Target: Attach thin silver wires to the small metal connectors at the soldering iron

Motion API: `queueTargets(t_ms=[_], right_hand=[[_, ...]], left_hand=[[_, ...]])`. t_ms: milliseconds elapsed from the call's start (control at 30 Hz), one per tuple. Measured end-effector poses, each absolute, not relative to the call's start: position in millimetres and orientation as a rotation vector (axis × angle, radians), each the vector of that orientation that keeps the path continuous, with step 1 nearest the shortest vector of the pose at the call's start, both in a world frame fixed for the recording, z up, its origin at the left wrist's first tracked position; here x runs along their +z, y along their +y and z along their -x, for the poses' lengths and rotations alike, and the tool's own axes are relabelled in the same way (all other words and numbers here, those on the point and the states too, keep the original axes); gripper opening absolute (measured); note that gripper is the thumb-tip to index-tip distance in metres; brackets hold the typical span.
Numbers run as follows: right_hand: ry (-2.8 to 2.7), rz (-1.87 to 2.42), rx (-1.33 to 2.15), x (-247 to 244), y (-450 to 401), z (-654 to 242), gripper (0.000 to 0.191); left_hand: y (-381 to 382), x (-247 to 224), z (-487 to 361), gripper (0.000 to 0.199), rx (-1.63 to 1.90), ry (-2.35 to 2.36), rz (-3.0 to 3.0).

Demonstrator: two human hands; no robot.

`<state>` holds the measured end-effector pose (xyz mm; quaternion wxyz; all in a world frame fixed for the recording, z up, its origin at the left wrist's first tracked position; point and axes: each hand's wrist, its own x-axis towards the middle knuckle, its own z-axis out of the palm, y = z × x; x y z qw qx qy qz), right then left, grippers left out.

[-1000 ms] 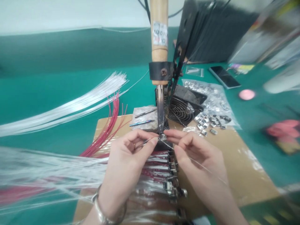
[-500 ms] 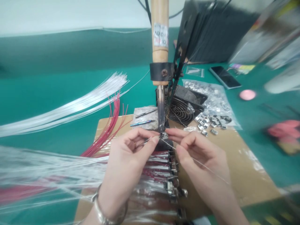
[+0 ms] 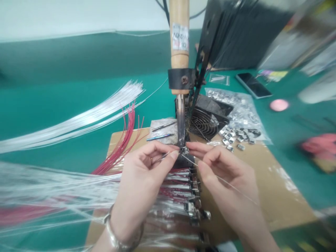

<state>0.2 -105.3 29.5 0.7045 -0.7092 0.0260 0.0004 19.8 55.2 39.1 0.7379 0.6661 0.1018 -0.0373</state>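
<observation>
Under the tip of an upright soldering iron (image 3: 181, 119) with a wooden handle, my two hands meet. My left hand (image 3: 144, 175) is closed, thumb and forefinger pinching a thin wire just left of the tip. My right hand (image 3: 225, 175) holds a thin pale solder wire (image 3: 233, 189) between thumb and fingers, its end near the tip. A small metal connector (image 3: 185, 150) sits at the tip by my right fingertips. Below the hands lie rows of connectors (image 3: 193, 208) with red and white wires attached.
Bundles of white wires (image 3: 86, 117) and red wires (image 3: 126, 140) lie at the left. Behind the iron is a black fan (image 3: 204, 122). Loose connectors (image 3: 231, 134), a plastic bag (image 3: 236, 105) and a phone (image 3: 253, 85) are at the right.
The whole view has shifted very slightly. Both hands keep almost the same pose at the iron tip.
</observation>
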Motion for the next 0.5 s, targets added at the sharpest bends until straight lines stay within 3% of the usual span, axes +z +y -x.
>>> queueTargets(t_ms=[500], right_hand=[[0.044, 1.582, -0.012, 28.2, -106.2, 0.3, 0.023]], left_hand=[[56.0, 36.9, -18.7, 0.008, -0.075, 0.206, -1.458]])
